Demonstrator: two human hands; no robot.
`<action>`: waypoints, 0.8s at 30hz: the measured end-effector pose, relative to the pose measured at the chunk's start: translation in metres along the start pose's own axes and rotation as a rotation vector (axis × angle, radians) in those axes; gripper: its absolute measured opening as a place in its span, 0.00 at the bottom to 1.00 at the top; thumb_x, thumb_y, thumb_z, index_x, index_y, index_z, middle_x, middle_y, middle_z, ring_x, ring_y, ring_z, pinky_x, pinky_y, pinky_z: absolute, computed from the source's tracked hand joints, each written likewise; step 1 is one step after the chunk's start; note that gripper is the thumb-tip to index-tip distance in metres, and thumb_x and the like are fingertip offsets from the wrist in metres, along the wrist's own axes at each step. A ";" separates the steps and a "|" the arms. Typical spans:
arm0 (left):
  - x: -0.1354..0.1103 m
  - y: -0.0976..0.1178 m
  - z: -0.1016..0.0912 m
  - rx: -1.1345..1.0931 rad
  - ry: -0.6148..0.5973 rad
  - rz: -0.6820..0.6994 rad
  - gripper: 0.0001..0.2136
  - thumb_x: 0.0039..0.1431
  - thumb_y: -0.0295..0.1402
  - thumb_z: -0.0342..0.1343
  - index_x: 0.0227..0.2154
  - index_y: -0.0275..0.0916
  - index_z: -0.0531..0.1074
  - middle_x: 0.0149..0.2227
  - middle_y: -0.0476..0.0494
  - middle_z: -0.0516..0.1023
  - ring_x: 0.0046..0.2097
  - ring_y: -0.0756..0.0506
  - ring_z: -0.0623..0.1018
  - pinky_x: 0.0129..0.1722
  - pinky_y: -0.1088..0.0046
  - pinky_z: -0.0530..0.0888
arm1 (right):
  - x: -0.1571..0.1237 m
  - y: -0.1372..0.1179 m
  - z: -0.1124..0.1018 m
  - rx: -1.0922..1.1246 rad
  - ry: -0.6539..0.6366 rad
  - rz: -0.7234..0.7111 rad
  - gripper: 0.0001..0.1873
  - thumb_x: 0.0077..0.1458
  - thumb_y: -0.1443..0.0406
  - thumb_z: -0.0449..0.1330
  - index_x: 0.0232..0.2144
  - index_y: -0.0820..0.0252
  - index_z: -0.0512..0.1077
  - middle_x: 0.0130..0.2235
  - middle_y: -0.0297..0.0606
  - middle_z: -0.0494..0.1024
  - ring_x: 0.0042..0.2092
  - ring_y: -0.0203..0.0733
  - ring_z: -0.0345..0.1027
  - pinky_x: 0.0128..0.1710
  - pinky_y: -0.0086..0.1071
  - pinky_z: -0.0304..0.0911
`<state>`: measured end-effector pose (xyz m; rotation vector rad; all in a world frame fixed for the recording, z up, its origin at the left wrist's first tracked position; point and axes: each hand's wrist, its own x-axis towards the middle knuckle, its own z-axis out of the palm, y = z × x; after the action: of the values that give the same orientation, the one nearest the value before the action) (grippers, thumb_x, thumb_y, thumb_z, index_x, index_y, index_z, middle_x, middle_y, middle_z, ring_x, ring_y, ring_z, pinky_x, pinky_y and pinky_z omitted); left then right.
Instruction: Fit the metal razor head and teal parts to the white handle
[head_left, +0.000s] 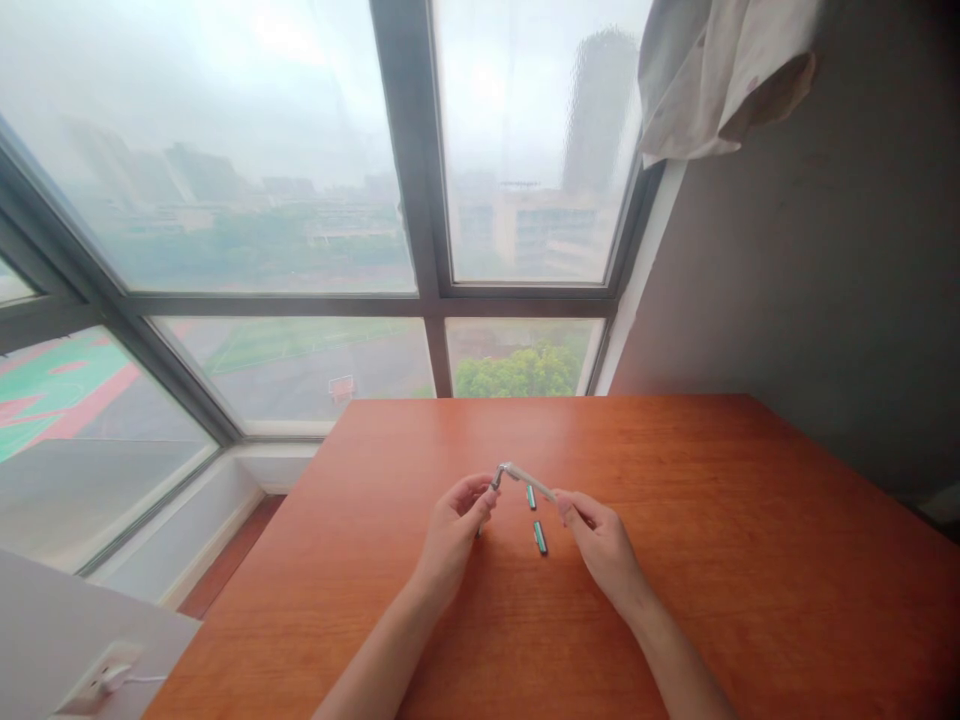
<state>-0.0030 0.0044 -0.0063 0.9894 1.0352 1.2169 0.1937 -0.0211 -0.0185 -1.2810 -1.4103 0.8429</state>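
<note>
Between my two hands, a silver razor handle (531, 481) is held a little above the table, with a bend near its far end. My left hand (455, 528) is closed, pinching the metal piece at the bent end between thumb and fingers. The other end of the handle sits in the closed fingers of my right hand (600, 535). Two small teal-and-black razor cartridges lie on the table between the hands, a nearer cartridge (540, 538) and a farther cartridge (531, 497) partly under the handle. Something small and dark shows just below my left fingers, too hidden to name.
The reddish-brown wooden table (712, 480) spreads under both arms. Beyond its far edge stand large windows with a grey frame (435, 305). A pale cloth (697, 80) hangs at the upper right, and a wall socket (101, 685) with a plug is at the lower left.
</note>
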 end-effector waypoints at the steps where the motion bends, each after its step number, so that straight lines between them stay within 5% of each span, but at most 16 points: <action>1: -0.001 0.001 0.001 0.005 0.009 0.002 0.16 0.45 0.41 0.66 0.36 0.38 0.76 0.31 0.45 0.75 0.29 0.50 0.69 0.30 0.76 0.65 | 0.000 0.000 -0.001 -0.005 0.007 -0.002 0.24 0.57 0.50 0.53 0.37 0.63 0.78 0.28 0.37 0.73 0.32 0.41 0.65 0.32 0.29 0.61; 24: -0.001 0.000 0.001 -0.015 -0.005 -0.005 0.18 0.44 0.42 0.66 0.36 0.38 0.76 0.33 0.42 0.77 0.32 0.48 0.73 0.32 0.74 0.67 | 0.000 -0.002 -0.002 -0.110 0.070 -0.100 0.21 0.59 0.52 0.52 0.35 0.62 0.78 0.28 0.36 0.73 0.31 0.39 0.65 0.30 0.28 0.59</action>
<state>-0.0021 0.0036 -0.0060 0.9772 1.0224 1.2162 0.1955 -0.0218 -0.0161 -1.2983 -1.4690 0.6549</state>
